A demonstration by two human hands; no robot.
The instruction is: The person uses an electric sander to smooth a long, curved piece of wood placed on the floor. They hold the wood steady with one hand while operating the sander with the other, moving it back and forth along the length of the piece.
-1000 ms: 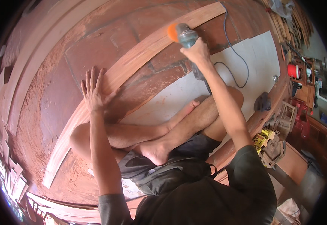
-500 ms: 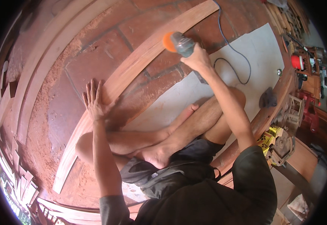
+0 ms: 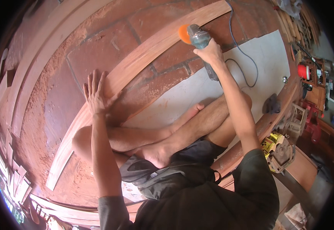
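Observation:
A long wooden plank [image 3: 147, 51], curved in this wide view, lies across the tiled floor from the lower left to the top. My left hand [image 3: 96, 94] rests on it with the fingers spread, pressing near its middle. In my right hand [image 3: 211, 52] is an angle grinder [image 3: 200, 37], gripped round its body. Its orange disc [image 3: 184, 34] is over the far part of the plank, at the edge nearer me; whether it touches the wood I cannot tell. A dark cord [image 3: 247, 61] trails to the grinder's right.
A pale sheet [image 3: 262, 50] lies under my crossed legs. Other long boards [image 3: 40, 73] and reddish sawdust [image 3: 40, 96] are at the left. Yellow-sided equipment [image 3: 276, 147], a red container [image 3: 303, 71] and a pile of wood strips [image 3: 293, 27] stand at the right.
My right hand has moved the grinder a little away from me and to the right along the plank. My left hand stays flat on the wood; the whole view has shifted slightly.

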